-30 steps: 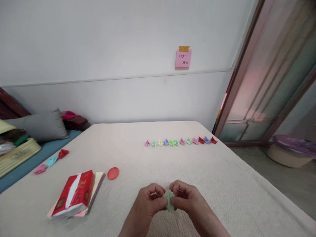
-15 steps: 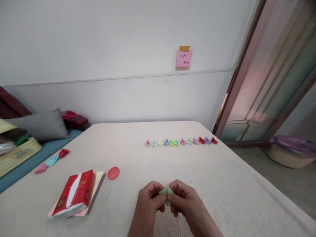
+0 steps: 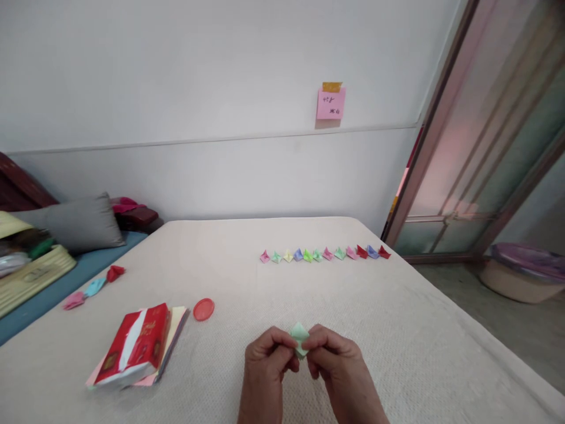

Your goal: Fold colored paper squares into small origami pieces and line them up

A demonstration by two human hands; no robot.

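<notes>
A small pale green folded paper (image 3: 299,334) is held between my two hands near the front of the covered table (image 3: 229,365). My left hand (image 3: 271,356) pinches its left side, thumb and fingertips pressed together. My right hand (image 3: 332,353) pinches the right side in the same way. The paper's upper part stands up in a point above the fingertips, and a small part shows below them. Farther back on the table, a row of small folded paper pieces (image 3: 308,255) in several colours runs to the right.
On the left, a red tissue pack (image 3: 135,344) lies on coloured paper sheets (image 3: 175,330), beside a round red lid (image 3: 203,309). Beyond are pink (image 3: 73,300), blue (image 3: 95,287) and red (image 3: 115,273) folded papers. A pink note (image 3: 331,104) is taped to the wall.
The fingertips have moved slightly apart, and the green paper now shows a taller, narrower point above them. Both hands still hold it. The view has shifted very slightly.
</notes>
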